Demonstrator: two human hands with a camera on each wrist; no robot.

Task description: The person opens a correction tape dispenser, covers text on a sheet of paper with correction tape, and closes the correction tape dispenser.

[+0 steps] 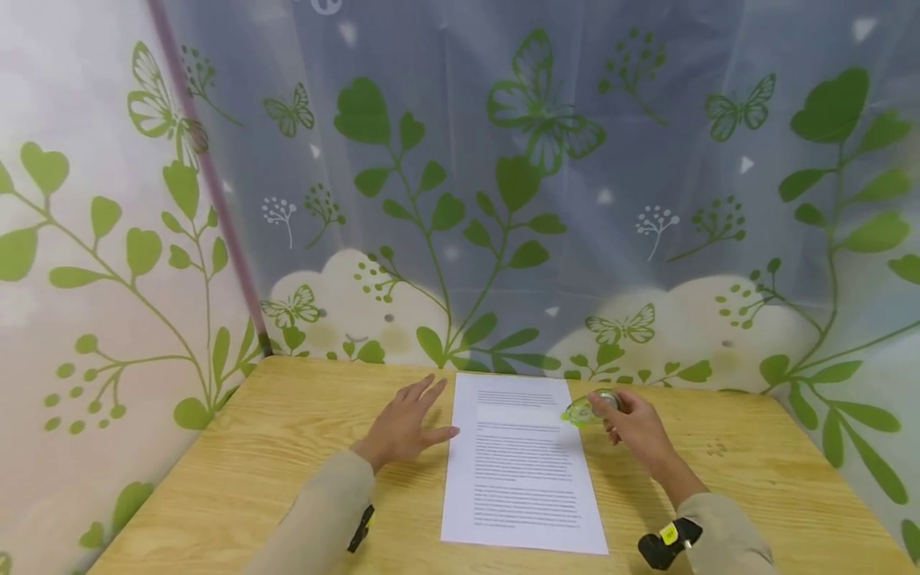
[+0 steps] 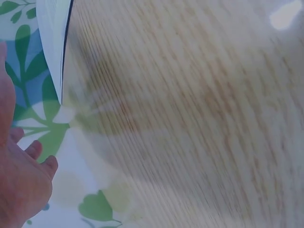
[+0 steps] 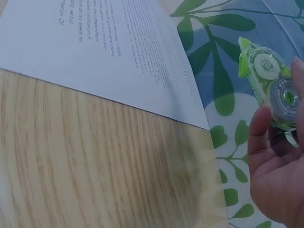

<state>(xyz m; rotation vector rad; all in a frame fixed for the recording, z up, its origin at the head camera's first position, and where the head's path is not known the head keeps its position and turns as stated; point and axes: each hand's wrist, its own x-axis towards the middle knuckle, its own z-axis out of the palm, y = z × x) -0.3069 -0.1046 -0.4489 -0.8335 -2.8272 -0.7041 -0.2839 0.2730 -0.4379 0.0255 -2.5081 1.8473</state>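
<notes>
A printed sheet of paper (image 1: 521,471) lies on the wooden table, its lines of text running across it. At its right edge, my right hand (image 1: 636,423) pinches a clear green correction tape (image 1: 585,409) between thumb and fingers, the tip pointing left over the paper. In the right wrist view the two round reels of the correction tape (image 3: 273,83) show through its case. My left hand (image 1: 408,423) is by the sheet's left edge, fingers spread and thumb reaching to that edge. The left wrist view catches part of this hand (image 2: 28,185) at its left side.
The wooden table (image 1: 302,423) runs back to a fabric backdrop (image 1: 446,160) printed with green leaves, butterflies and clouds. Another printed panel (image 1: 93,200) stands along the left side. Each wrist wears a black camera band (image 1: 668,543).
</notes>
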